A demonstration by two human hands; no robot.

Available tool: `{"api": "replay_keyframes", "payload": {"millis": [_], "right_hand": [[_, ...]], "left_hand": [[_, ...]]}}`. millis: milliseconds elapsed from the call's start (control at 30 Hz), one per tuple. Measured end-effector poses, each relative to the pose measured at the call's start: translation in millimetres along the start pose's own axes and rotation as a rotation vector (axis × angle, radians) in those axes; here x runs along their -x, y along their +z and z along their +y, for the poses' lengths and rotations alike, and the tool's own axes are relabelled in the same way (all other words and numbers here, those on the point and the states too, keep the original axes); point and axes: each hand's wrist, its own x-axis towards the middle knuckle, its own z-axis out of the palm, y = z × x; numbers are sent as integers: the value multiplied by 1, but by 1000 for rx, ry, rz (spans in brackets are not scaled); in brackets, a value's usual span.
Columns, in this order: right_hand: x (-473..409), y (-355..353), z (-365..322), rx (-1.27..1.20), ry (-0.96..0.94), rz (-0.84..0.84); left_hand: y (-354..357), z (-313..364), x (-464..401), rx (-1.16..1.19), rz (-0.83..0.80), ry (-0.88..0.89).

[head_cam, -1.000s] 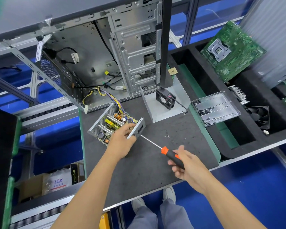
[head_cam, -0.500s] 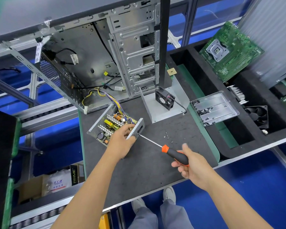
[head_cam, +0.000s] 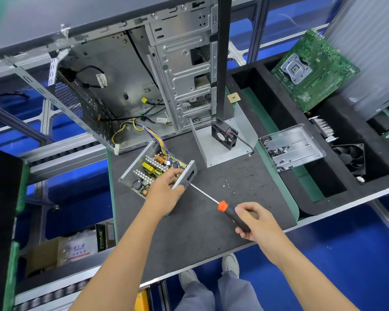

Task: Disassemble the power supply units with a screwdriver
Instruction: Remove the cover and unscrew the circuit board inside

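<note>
An opened power supply unit [head_cam: 148, 169] lies on the dark mat, its circuit board and coloured wires exposed. My left hand [head_cam: 164, 189] grips the unit's near metal end plate and holds it steady. My right hand [head_cam: 254, 221] grips the black and orange handle of a screwdriver [head_cam: 222, 205]. The thin shaft runs up and left, and its tip touches the end plate beside my left fingers.
A few loose screws [head_cam: 228, 186] lie on the mat right of the unit. Behind stand the open computer case [head_cam: 177, 81], a bent metal cover [head_cam: 202, 144] with a small fan [head_cam: 225, 134], and a screw tray [head_cam: 292, 147]. A motherboard [head_cam: 312, 70] and another fan [head_cam: 350, 158] sit in foam compartments.
My right hand has shifted its grip along the screwdriver handle, as in turning it, while the tip stays at the end plate. My left hand and the unit have held still.
</note>
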Motion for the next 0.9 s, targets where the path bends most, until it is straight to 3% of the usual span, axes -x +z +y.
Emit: {"api": "replay_keyframes", "payload": {"millis": [100, 167, 300, 400, 533, 767, 900], "right_hand": [[2, -1, 3, -230, -45, -14], [3, 2, -3, -291, 48, -34], [6, 2, -14, -23, 283, -76], [4, -2, -9, -32, 205, -94], [2, -2, -5, -399, 80, -94], [-5, 4, -6, -522, 200, 60], [-7, 4, 1, -609, 163, 41]], "left_hand": [[0, -2, -2, 2, -1, -3], [1, -3, -3, 5, 0, -5], [0, -3, -2, 4, 0, -2], [1, -3, -2, 2, -4, 3], [0, -2, -2, 6, 4, 1], [0, -2, -2, 11, 0, 3], [1, -1, -1, 22, 5, 15]]}}
